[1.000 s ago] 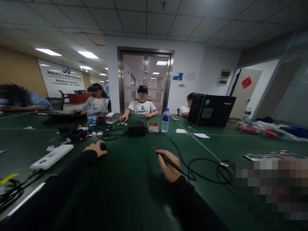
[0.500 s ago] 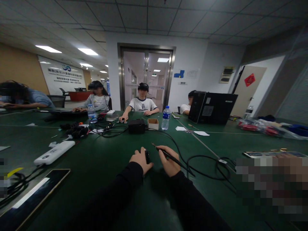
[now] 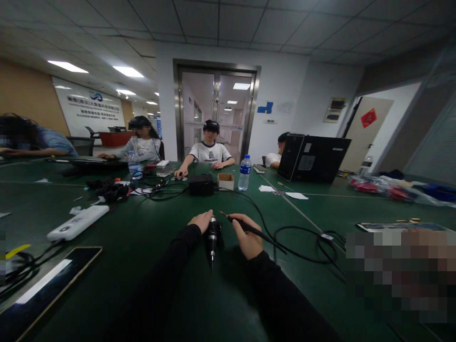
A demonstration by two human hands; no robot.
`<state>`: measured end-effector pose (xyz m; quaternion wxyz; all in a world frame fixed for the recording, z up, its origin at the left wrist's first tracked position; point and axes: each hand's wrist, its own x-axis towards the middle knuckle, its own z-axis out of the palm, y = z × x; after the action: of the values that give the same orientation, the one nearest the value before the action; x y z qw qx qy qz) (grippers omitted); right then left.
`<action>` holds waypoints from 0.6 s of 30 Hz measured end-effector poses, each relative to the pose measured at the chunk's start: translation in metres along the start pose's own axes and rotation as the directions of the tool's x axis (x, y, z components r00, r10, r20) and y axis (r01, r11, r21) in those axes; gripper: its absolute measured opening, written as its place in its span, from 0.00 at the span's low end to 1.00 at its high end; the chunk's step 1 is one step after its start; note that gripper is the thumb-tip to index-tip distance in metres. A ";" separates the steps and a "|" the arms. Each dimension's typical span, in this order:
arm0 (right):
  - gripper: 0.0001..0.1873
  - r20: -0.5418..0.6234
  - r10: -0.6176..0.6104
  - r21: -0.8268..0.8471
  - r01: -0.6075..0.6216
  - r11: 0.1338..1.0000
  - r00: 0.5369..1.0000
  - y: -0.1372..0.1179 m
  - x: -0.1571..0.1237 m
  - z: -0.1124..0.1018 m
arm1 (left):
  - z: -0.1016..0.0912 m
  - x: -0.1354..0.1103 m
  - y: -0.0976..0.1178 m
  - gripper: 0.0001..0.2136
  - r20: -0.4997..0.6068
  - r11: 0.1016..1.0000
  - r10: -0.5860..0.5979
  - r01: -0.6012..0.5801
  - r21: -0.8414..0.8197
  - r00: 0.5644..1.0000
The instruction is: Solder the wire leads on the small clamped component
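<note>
My left hand [image 3: 201, 221] is at the far end of a black electric screwdriver [image 3: 213, 237], with its fingers closed about that end. The screwdriver's silver pointed tip faces me, and a pale and reddish band shows near its far end. Part of my left fingers is hidden. Just to the right, my right hand [image 3: 249, 237] holds a slim black soldering iron [image 3: 245, 224] like a pen. Its thin coppery tip points to the upper left, close above the screwdriver and apart from it. The iron's rear end sticks out past my right hand.
A black cable loops right of my hands. Ahead stand a black box [image 3: 201, 185], a small carton [image 3: 225, 182] and a water bottle [image 3: 244, 173]. A power strip [image 3: 78, 223] and a phone [image 3: 53, 285] lie left. Several people sit around; a blurred hand is at right.
My left hand has moved left and away from me, uncovering most of the screwdriver. My right hand with the soldering iron has shifted slightly left.
</note>
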<state>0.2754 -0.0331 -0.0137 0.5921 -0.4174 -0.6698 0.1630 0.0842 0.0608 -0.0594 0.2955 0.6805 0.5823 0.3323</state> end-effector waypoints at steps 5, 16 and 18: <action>0.10 0.004 -0.047 -0.016 0.047 0.999 0.999 -0.010 -0.001 0.000 | 0.007 -0.005 -0.003 0.18 -0.058 0.964 0.053 -0.066 -0.258 0.997; 0.10 0.070 -0.151 -0.100 0.157 0.982 0.986 -0.015 -0.004 0.001 | 0.010 -0.010 0.004 0.15 -0.130 0.819 0.065 -0.127 -0.559 0.989; 0.11 0.089 -0.157 -0.107 0.167 0.980 0.983 -0.015 -0.005 0.002 | 0.009 -0.010 0.004 0.14 -0.146 0.815 0.050 -0.125 -0.566 0.988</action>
<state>0.2680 -0.0454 -0.0062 0.5512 -0.3878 -0.7330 0.0923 0.0929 0.0499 -0.0632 0.4341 0.5639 0.4407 0.5473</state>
